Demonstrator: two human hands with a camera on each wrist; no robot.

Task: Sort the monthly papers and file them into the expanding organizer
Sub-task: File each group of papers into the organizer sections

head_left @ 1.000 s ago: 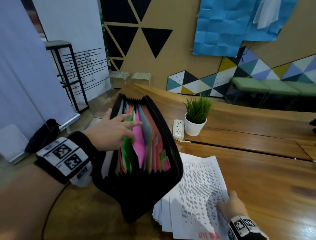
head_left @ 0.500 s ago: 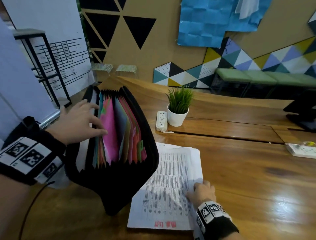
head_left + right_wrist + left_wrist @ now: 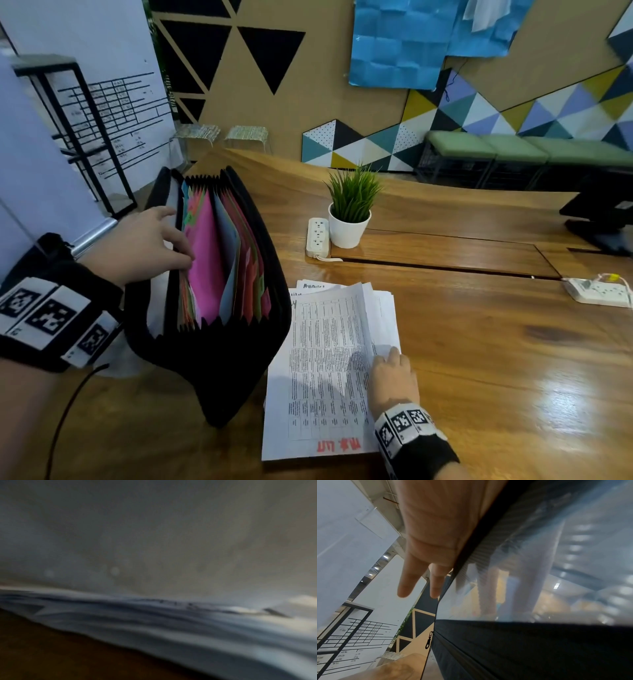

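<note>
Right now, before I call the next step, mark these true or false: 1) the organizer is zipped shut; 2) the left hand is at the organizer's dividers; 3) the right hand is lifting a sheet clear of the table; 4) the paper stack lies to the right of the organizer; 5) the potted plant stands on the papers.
1) False. The organizer stands open, its coloured dividers fanned out.
2) True. The left hand has its fingers in among the dividers near the left wall.
3) False. The right hand rests on the paper stack, which lies flat on the table.
4) True.
5) False. The potted plant stands on the table beyond the papers, beside a power strip.
</note>
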